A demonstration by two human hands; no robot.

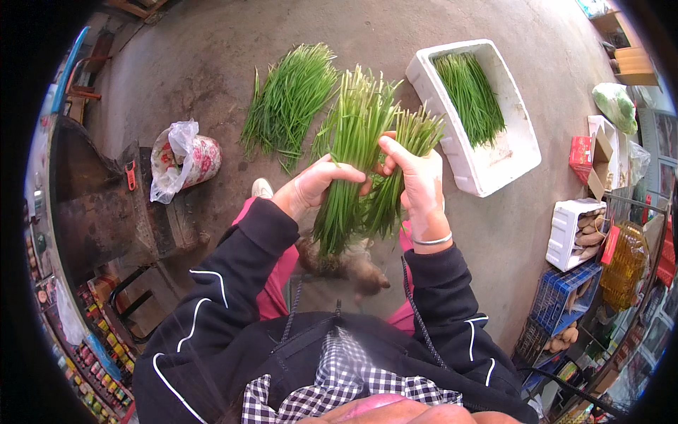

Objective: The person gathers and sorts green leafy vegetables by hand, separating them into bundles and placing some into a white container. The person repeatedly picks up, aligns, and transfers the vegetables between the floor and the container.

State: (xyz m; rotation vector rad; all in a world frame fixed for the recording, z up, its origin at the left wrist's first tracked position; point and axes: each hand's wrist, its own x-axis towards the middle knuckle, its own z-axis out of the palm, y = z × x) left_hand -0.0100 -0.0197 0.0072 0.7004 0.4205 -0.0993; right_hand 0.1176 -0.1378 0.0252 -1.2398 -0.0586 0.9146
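Note:
My left hand (324, 183) is closed around a bunch of long green stalks, likely garlic chives (354, 132), pale cut ends up and leaf tips hanging down. My right hand (416, 172), with a silvery bangle on the wrist, holds a smaller bunch of the same greens (418, 127) beside it; its thumb and forefinger touch the larger bunch's edge. A loose heap of greens (296, 95) lies on the floor beyond my left hand. More greens (470, 100) lie in a white foam box (508, 153) at the upper right.
A furry animal (352, 265) is on the floor between my legs. A floral bin (204, 159) with a plastic bag stands at left, beside a dark metal object (100, 212). Foam boxes, a blue crate (561, 297) of root vegetables and a yellow bottle (627, 265) line the right.

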